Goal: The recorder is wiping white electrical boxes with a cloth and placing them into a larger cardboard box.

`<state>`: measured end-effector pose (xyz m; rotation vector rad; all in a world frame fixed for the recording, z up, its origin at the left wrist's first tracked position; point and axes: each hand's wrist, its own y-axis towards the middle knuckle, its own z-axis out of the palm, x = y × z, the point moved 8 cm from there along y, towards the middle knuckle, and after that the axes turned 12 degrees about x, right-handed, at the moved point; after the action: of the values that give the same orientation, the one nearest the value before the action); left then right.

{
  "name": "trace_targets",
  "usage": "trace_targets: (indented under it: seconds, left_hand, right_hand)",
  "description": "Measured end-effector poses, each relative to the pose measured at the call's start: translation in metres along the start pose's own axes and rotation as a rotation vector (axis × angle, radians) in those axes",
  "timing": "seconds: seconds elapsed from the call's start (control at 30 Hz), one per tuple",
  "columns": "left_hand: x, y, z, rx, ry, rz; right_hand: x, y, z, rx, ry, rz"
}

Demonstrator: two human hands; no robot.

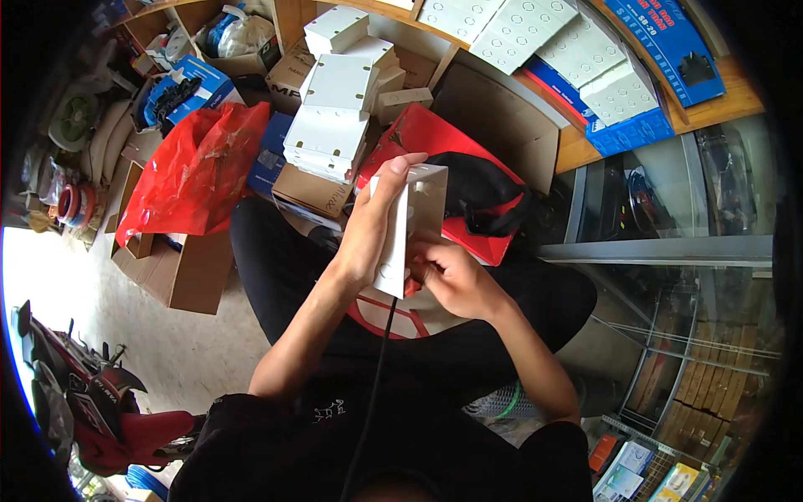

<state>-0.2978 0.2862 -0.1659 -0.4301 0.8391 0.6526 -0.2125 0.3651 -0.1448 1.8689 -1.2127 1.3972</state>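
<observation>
Upright on its narrow edge, a white plastic electrical box (393, 259) is held in front of me above my lap. My left hand (361, 238) grips it from the left, with the thumb over its top. Its open side faces right, and round knockouts show on its walls. My right hand (456, 280) is at the lower right of the box, fingers curled in against it. Something small and red (411, 286) shows by those fingertips; its kind is hidden. A black cord (381, 360) runs from below the box down over my shirt.
Stacked white boxes (330, 125) stand ahead, beside a red open box (418, 134) with a black item in it. A red plastic bag (196, 171) lies over cartons at left. A glass case (652, 251) stands right; a motorbike (109, 410) is lower left.
</observation>
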Motion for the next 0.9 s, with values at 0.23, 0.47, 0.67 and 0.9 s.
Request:
trace_targets:
  seconds: [0.23,0.47,0.67,0.9]
  left_hand:
    - [-0.05,0.005,0.014,0.138,1.053,0.348]
    - [-0.07,0.049,-0.051,0.168,1.945,0.401]
    - [-0.048,0.058,-0.072,0.315,2.089,0.311]
    - [-0.052,0.072,-0.089,0.336,2.121,0.314]
  right_hand:
    - [-0.008,-0.041,-0.019,-0.14,0.948,-0.229]
    - [-0.036,-0.102,-0.059,-0.506,0.545,-0.014]
    - [-0.041,-0.13,-0.083,-0.622,0.361,0.134]
    - [-0.038,-0.158,-0.134,-0.688,0.191,0.238]
